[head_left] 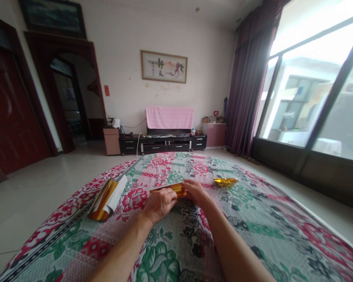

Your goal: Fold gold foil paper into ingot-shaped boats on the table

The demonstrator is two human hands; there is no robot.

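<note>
Both hands are on a sheet of gold foil paper [181, 190], partly rolled or folded, low over the table's middle. My left hand [162, 203] is closed on its left part, fingers curled over it. My right hand [195, 192] grips the right end, with the thumb side hidden. To the left lies a loose curled stack of gold foil paper [103, 199], its white backing showing on one side. A folded gold paper ingot [225, 182] rests beyond my right hand, apart from it.
A flowered cloth [159, 262] covers the round table. Across the room stand a low black TV cabinet [164, 147] and a screen under a pink cloth [170, 117]. A large window [317, 98] and a purple curtain [245, 86] are on the right.
</note>
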